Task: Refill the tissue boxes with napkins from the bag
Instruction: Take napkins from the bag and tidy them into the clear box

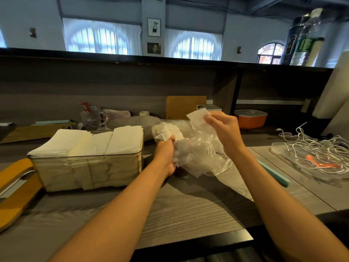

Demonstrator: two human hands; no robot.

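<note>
Person, partial view from head camera: two forearms and two hands only. Left hand (167,154) and right hand (224,127) both bare, with no gloves, rings, watch or wristbands showing; both forearms are uncovered along their whole visible length down to the bottom edge, no sleeve or cuff in sight. Fingernails on the fingers that show are short and unpainted as far as can be told.
</note>
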